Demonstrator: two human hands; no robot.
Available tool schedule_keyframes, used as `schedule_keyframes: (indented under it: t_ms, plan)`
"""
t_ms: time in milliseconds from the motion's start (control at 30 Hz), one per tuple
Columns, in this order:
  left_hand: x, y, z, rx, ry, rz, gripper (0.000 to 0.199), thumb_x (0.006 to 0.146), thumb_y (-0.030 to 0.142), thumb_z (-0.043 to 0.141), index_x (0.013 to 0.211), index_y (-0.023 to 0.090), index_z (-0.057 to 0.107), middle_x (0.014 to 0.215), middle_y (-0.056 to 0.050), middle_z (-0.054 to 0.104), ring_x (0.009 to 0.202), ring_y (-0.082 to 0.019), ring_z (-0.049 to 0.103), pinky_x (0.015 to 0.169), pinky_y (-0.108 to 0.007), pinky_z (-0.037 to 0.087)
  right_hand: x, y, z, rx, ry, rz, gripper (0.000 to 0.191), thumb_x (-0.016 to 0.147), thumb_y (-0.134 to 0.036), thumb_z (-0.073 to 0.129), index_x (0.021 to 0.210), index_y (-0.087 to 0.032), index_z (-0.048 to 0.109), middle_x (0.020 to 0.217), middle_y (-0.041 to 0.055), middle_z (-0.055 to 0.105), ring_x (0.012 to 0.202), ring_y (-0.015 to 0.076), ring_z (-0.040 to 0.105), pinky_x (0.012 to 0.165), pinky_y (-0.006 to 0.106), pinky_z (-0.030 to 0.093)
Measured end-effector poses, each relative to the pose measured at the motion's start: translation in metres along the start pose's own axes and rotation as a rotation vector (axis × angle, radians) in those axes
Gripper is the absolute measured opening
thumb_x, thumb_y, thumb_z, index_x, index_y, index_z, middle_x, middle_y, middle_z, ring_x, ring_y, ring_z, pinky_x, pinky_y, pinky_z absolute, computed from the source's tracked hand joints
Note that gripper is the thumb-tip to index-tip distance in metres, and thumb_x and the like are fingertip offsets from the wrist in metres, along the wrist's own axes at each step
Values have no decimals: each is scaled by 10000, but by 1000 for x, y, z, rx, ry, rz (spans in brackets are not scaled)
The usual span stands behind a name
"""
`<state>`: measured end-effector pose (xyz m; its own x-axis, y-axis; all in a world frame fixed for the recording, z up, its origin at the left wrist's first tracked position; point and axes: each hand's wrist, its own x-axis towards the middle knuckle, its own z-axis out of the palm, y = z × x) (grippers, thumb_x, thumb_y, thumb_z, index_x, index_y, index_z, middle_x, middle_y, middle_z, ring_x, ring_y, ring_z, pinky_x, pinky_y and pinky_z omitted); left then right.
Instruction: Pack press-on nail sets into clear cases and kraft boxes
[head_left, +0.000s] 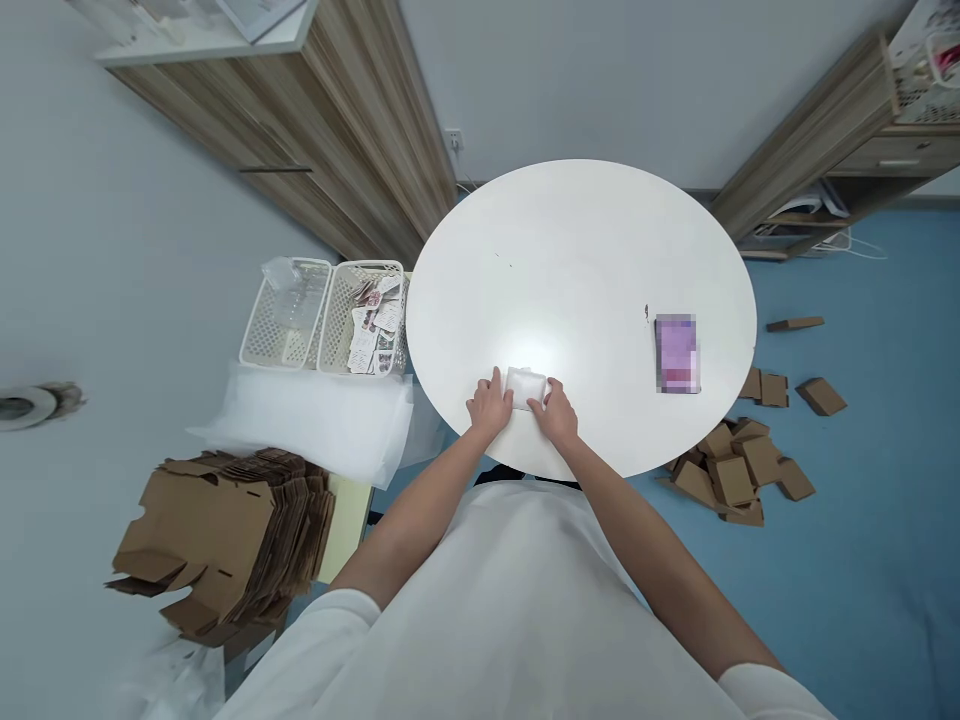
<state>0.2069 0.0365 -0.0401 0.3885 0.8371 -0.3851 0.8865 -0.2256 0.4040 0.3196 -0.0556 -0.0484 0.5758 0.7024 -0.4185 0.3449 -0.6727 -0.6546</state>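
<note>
A small white wrapped packet (pixel 526 387) lies on the round white table (pixel 577 250) near its front edge. My left hand (pixel 490 406) touches the packet's left side, with its thumb at the edge and the index finger pointing forward. At the right side, my right hand (pixel 556 412) has its thumb and fingers closed on the packet's edge. Both hands rest low over the tabletop. Farther right on the table is a purple item (pixel 677 353), blurred by pixels.
Left of the table stand two white baskets (pixel 324 330), one with printed cards. White wrapping sheets (pixel 315 415) and a stack of flat cardboard boxes (pixel 217 540) are nearer. Several small brown boxes (pixel 731 478) lie on the blue floor at right.
</note>
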Motion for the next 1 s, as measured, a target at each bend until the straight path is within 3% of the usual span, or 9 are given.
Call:
schedule_keyframes:
  t_ms: [100,300,433,533,667,767,1000]
  plan:
    - [-1,0,-2,-129,-8,-78,548,807,413,415,1296,204,281,1165,-146,446,1022,-269,485,820,-427,376,1,1,-4,44,-44,-15,578,737,-442,473,1242,-216,304,919,61,549,800,211,551,625,305,419]
    - [-13,-12,-1,-431,-36,-142,446,820,435,416,1174,166,449,1124,-121,527,961,-193,529,824,-332,417,-11,19,-13,235,-125,-4,591,732,-448,459,1255,-215,311,1084,80,495,722,156,550,687,317,457]
    - [-23,-12,0,-567,-36,-172,436,825,451,411,1160,180,475,1157,-104,540,999,-187,533,830,-315,425,-19,27,-22,334,-159,16,605,709,-448,500,1252,-244,328,1195,93,439,920,190,533,721,316,478]
    - [-27,-8,1,-618,-38,-171,432,829,434,416,1175,179,467,1201,-108,515,1027,-193,527,835,-317,429,-21,22,-27,366,-258,8,609,719,-448,499,1274,-292,302,1294,79,373,1069,213,479,747,322,488]
    - [-29,-6,4,-609,-80,-135,480,778,448,503,1171,174,472,1218,-115,496,1068,-218,502,854,-323,422,-18,8,-25,391,-380,57,600,731,-451,493,1278,-300,302,1338,69,339,1114,217,462,756,334,505]
    - [-23,-12,3,-616,-104,-105,536,754,480,518,1191,177,450,1238,-116,472,1098,-230,475,847,-319,423,-13,-9,-18,431,-383,118,614,718,-443,524,1274,-289,313,1327,72,363,1110,220,471,777,350,505]
    - [21,-57,-36,-685,-60,-84,533,763,453,512,1216,198,396,1236,-102,462,1117,-219,446,848,-326,422,16,-74,18,442,-331,117,543,728,-412,521,1234,-276,378,1297,67,414,1114,221,469,800,352,489]
